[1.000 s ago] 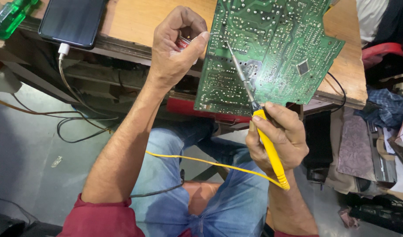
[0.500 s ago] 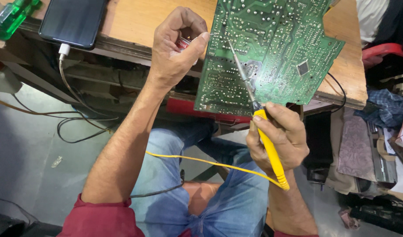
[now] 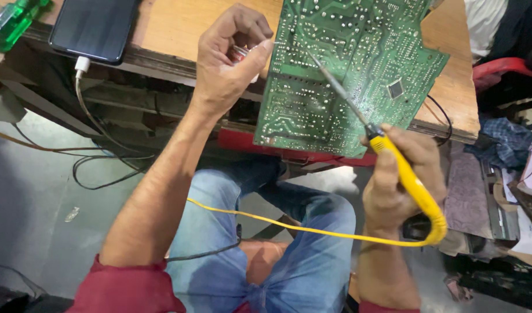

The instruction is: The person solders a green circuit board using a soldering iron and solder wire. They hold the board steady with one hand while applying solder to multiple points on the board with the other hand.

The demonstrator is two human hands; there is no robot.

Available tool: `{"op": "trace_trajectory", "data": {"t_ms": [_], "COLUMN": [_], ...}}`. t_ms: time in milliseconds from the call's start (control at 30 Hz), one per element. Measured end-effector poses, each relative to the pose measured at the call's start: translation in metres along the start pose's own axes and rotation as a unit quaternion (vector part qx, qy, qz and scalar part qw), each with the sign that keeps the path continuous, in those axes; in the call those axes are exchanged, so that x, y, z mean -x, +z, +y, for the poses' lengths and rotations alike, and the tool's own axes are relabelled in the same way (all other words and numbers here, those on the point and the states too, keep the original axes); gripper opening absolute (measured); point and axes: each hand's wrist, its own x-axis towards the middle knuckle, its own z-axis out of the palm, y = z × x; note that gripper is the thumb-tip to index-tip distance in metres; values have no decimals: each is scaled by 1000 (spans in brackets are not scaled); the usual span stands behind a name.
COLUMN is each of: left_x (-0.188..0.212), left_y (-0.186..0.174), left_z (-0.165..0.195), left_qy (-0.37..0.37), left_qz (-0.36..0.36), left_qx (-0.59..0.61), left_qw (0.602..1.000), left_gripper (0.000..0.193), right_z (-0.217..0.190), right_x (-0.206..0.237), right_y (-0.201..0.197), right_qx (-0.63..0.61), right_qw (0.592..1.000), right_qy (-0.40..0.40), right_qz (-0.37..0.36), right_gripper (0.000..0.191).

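1. Circuit board [image 3: 347,75], green, solder side up, tilted over the wooden workbench [image 3: 179,29] edge; left hand [image 3: 228,61] just beside its left edge, fingers curled shut around a small red-and-white object, unclear what.
2. Soldering iron [image 3: 405,179], yellow handle, gripped in closed right hand [image 3: 402,179]; metal tip rests on the board's middle.
3. Board: dense silver solder dots, one black chip near right edge.
4. Yellow cord [image 3: 289,226] trails across the lap.

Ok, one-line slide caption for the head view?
Right hand touches yellow soldering iron to green circuit board; left hand steadies it.
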Motion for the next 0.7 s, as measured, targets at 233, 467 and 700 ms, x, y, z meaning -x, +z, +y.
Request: {"op": "trace_trajectory", "data": {"t_ms": [233,467,700], "left_x": [0,3,2], "left_y": [9,21,28], "left_z": [2,6,11], "left_qy": [11,29,45], "left_qz": [17,31,48], "left_qx": [-66,-130,-175], "left_qw": [998,991,982], "left_gripper": [11,15,16], "right_z": [-7,-12,-9], "right_x": [-27,-40,-44], "right_y": [-18,-16,-15], "right_qx": [14,32,91], "right_qw": [997,995,990], "right_qy": [47,40,-5], "right_qz": [-52,-88,-108], "right_gripper": [10,11,6]}}
